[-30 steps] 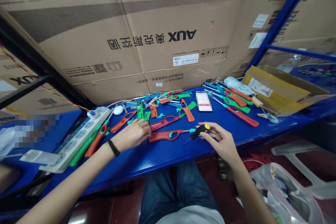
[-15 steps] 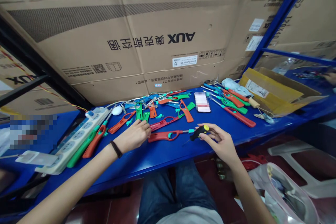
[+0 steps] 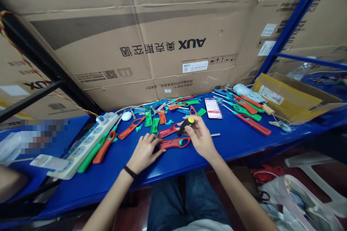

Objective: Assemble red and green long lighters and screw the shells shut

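My right hand (image 3: 200, 139) pinches a black screwdriver with a yellow end cap (image 3: 185, 125), holding it just above the blue worktop (image 3: 130, 169). My left hand (image 3: 143, 154), a black band around its wrist, lies open on the worktop, just beside a red plastic utility lighter with a teal trigger (image 3: 173, 143). A second red lighter (image 3: 168, 131) lies just beyond it, and a thin steel rod (image 3: 215, 134) lies right of my right hand.
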Demonstrator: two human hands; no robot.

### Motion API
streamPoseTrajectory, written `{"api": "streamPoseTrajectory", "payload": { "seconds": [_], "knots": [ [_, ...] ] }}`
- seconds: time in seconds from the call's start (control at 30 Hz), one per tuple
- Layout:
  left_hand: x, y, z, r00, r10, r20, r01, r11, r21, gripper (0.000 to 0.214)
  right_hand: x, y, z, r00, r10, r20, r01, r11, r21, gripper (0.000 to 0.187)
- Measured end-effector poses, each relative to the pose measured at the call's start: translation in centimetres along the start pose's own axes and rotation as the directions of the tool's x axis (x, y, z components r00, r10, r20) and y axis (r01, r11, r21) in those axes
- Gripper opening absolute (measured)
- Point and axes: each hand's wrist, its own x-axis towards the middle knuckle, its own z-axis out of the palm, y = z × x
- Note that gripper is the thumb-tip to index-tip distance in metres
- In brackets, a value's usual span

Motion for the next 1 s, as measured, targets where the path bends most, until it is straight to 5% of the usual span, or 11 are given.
{"api": "streamPoseTrajectory", "payload": {
  "seconds": [0.13, 0.3, 1.0],
  "knots": [
    [-1.8, 2.6, 2.0, 0.980, -0.156, -0.125, 0.143, 0.984, -0.103, 0.029, 1.4, 0.6, 2.6, 0.992, 0.013, 0.123, 0.001, 0.994, -0.110, 0.026],
    [-3.2, 4.7, 3.1, 0.936, -0.276, -0.219, 0.242, 0.956, -0.169, 0.026, 1.2, 0.9, 3.3, 0.985, 0.021, 0.172, 0.012, 0.982, -0.190, 0.024],
    [-3.4, 4.9, 3.4, 0.938, -0.271, -0.216, 0.232, 0.954, -0.190, 0.028, 0.7, 0.6, 4.2, 0.973, 0.071, 0.218, -0.028, 0.980, -0.196, 0.026]
  ]
}}
